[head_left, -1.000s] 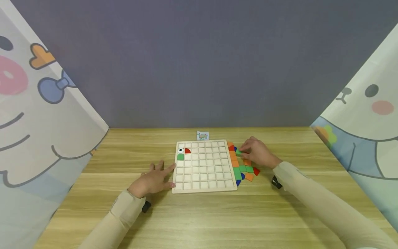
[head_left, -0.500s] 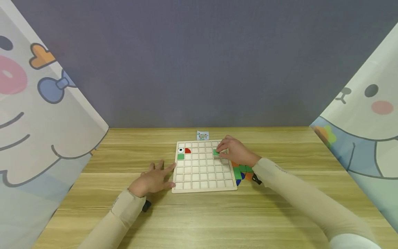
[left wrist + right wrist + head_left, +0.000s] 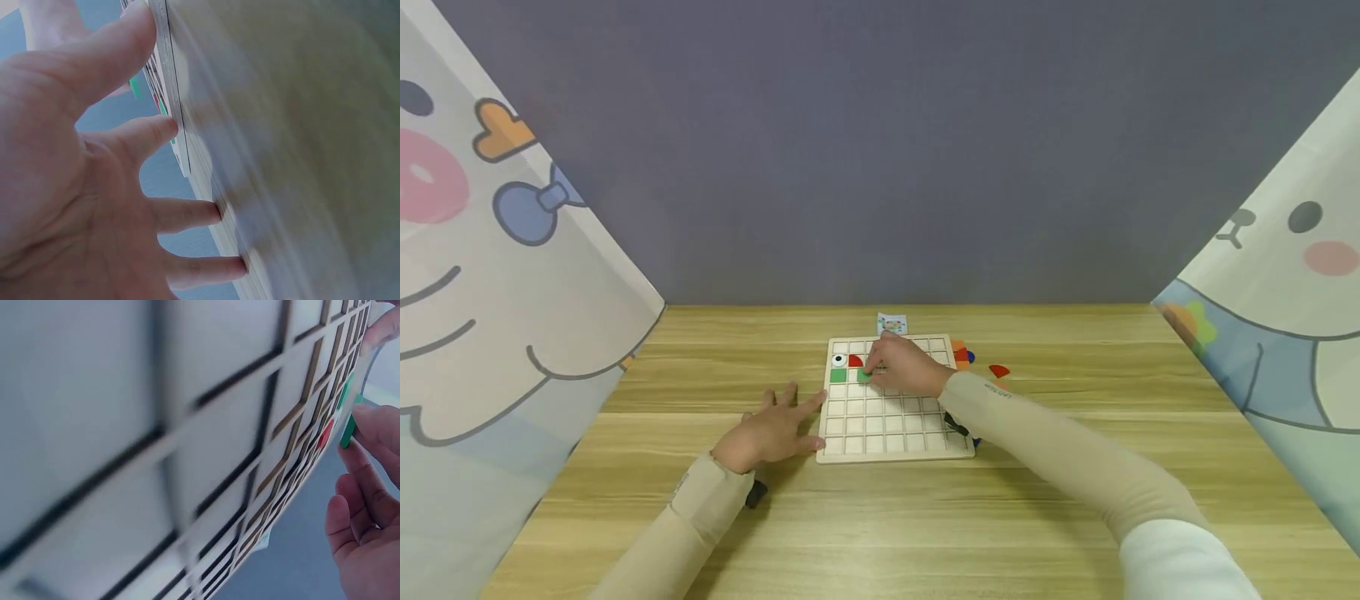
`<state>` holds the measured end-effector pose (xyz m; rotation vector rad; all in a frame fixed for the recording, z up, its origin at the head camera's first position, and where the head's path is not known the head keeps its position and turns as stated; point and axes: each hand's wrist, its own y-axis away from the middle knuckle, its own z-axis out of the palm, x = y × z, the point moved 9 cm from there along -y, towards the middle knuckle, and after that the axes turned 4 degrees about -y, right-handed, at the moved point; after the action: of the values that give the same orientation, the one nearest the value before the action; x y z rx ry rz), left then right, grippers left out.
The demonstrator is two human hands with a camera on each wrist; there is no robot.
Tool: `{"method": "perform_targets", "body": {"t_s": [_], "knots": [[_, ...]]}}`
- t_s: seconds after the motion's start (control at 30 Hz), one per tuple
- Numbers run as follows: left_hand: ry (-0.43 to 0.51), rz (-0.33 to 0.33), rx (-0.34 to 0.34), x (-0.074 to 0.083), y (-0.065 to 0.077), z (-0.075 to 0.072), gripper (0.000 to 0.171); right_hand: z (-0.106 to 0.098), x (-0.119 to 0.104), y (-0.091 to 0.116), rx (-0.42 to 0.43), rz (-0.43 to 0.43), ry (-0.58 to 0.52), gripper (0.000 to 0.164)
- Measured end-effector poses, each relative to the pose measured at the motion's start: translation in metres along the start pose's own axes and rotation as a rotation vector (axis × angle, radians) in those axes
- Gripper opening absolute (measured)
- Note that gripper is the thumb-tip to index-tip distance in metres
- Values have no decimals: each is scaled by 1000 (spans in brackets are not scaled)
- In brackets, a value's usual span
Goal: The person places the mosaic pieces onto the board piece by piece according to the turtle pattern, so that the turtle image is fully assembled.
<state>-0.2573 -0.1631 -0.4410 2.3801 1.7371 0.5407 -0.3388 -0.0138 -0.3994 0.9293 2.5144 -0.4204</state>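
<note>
A wooden grid board (image 3: 865,425) lies on the table. My right hand (image 3: 906,365) pinches a green square tile (image 3: 351,422) between thumb and fingers, over the board's upper left cells. In the left column sit a round eye tile (image 3: 838,360) and, just below it, another green square (image 3: 838,376); a red quarter-circle tile (image 3: 855,361) lies beside the eye. My left hand (image 3: 771,435) rests at the board's left edge with fingers spread, its thumb and index fingertip touching the rim. The left wrist view shows the other fingertips on the tabletop.
A small picture card (image 3: 892,323) lies behind the board. Loose orange tiles (image 3: 958,346), a blue one (image 3: 972,357) and a red quarter-circle (image 3: 999,370) are at the board's right; my right forearm hides more of that pile. A grey wall (image 3: 910,167) stands behind the table.
My right hand has taken a green square from the pile at the right and carried it left across the board to the upper left cells. The left hand has stayed in place.
</note>
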Motion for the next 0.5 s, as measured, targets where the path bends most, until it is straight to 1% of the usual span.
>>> {"method": "perform_targets", "body": {"t_s": [0.17,0.23,0.5], "knots": [[2,-3,0,2,0,0,78,10,0,-12,-19,39,5,12],[1,-4,-2,2,1,-1,78,12,-1,-15,-20,41,3,12],[-4,-8,-5,2,1,-1,78,15,-5,-20,-24,55,14,11]]}}
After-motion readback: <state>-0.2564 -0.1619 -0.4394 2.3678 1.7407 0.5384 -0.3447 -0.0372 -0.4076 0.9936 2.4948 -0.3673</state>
